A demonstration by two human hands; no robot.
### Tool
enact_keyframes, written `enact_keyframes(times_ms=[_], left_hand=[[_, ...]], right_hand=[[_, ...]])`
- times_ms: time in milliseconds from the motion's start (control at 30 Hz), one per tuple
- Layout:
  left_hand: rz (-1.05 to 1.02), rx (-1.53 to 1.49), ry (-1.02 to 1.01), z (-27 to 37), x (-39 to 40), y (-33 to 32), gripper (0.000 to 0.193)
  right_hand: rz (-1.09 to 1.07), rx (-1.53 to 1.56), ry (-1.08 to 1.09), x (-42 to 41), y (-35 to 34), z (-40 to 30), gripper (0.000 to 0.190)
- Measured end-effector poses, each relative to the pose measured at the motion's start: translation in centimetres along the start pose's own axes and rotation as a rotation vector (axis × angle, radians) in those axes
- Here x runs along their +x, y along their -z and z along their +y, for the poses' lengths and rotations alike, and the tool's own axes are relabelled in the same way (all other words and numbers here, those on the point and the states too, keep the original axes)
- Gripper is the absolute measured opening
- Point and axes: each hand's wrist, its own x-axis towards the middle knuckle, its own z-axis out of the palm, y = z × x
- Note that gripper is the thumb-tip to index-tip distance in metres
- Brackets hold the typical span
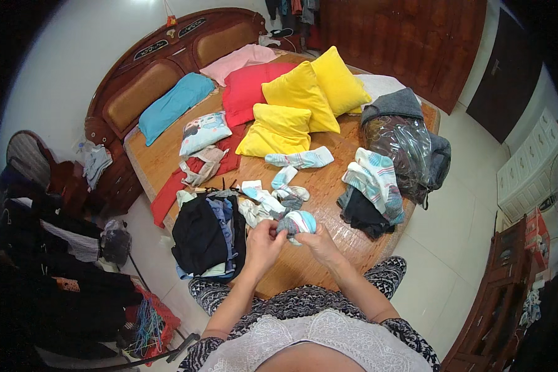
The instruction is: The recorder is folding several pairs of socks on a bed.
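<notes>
Between my two hands I hold a bunched, striped sock [302,221] in white, grey and light blue, just above the bed mat. My left hand [266,242] grips its grey end with thumb and fingers. On its other side, my right hand [322,242] pinches the white and blue part. Right beyond them lie several loose socks [262,194] of the same kind and a crumpled white cloth [253,212]. Farther off, a striped sock pair [300,159] rests flat before the yellow cushions. More such socks [374,181] are heaped on dark folded clothes [363,216] at the right.
A stack of folded dark clothes [202,237] stands at the bed's near left. Yellow cushions [279,128], a red pillow [246,90] and a blue pillow [176,104] occupy the far side. A clear plastic bag [395,153] of clothing sits near the right edge. Hangers [146,323] lie at lower left.
</notes>
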Motion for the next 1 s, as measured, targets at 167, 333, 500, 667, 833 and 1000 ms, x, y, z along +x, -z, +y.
enact_keyframes(times_ms=[167, 333, 500, 667, 833, 1000], left_hand=[[0.098, 0.369, -0.046, -1.3, -1.1, -0.7, 0.017], [-0.088, 0.022, 0.063, -2.7, -1.6, -0.4, 0.015], [-0.372, -0.721, 0.425, -0.2, -2.6, -0.1, 0.021], [-0.32, -1.317, 0.485, 0.1, -1.2, 3.2, 0.028], [-0.232, -1.563, 0.303, 1.1, -0.4, 5.2, 0.011], [-0.134, -1.596, 0.157, 1.8, -0.5, 6.9, 0.011]], right_hand=[[0.031, -0.276, 0.06, -0.3, -0.7, -0.1, 0.026], [0.068, -0.145, -0.048, -0.2, -0.7, 0.4, 0.025], [0.17, -0.141, -0.068, 1.2, 1.9, 2.3, 0.029], [0.078, 0.263, -0.213, 1.9, 5.0, 1.8, 0.045], [0.006, 0.283, -0.173, 2.3, 3.5, -1.7, 0.046], [0.217, -0.025, -0.091, 2.6, 5.0, -1.4, 0.035]])
